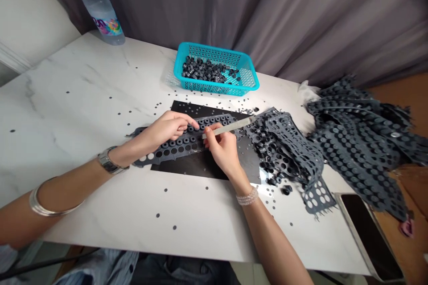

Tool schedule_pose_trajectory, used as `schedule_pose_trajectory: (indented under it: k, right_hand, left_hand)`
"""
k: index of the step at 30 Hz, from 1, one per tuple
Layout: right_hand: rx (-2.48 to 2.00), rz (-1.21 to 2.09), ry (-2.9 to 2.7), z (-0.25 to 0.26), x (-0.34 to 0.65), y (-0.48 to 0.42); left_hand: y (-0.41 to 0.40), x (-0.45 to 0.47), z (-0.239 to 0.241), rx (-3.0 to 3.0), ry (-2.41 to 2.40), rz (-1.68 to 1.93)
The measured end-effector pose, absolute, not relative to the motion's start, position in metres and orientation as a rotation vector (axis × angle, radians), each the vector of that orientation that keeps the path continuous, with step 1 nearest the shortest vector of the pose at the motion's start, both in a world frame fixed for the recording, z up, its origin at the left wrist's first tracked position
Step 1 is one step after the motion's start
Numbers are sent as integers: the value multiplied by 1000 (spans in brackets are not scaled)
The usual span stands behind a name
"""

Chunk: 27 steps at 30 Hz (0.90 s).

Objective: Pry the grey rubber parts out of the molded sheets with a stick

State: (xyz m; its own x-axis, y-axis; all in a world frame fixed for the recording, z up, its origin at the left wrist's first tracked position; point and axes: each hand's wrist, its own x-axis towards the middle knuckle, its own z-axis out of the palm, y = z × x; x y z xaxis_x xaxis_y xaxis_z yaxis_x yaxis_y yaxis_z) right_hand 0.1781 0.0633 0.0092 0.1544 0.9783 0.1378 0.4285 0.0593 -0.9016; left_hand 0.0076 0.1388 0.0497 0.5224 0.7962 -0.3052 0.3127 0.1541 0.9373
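Note:
A dark grey rubber sheet (179,148) with rows of round moulded rings and holes lies on a black mat (214,167). My left hand (167,128) rests over the sheet with its index finger stretched out toward the rings and its other fingers loosely curled; I see nothing in it. Beside it, my right hand (222,147) is closed around a long, flat, pale strip-like tool (234,125). One end of that tool is down among the rings near my left fingertip, and the other points up to the right. My fingers hide part of the sheet's middle.
A turquoise basket (217,90) with many small black rings stands behind the mat. Perforated rubber sheets and loose rings (277,156) are heaped to the right, with more moulded sheets (361,142) beyond. A phone (371,236), a water bottle (100,13) and scattered small discs (158,215) are also there.

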Motion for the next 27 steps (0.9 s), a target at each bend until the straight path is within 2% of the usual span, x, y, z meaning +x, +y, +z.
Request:
schedule_pose_trajectory:
  k: [5,13,18,22,25,27]
  right_hand:
    - [-1537,730,-1488,11,174,63]
    - [-1511,643,-1578,10,171,64]
    - [-1525,539,-1673,7,165,63]
    - [-1556,493,-1629,5,161,64]
    - [-1557,552,-1561,5,163,66]
    - [-1555,609,-1487,6,168,66]
  left_hand:
    - [126,9,42,2377,1104,316]
    - [120,9,33,2582,1088,225]
    - [122,11,33,2524,1038,254]
    - [122,6,60,2276,1086,302]
    - [131,-3,84,1902,1176,463]
    - [142,-9,92,1481,1071,560]
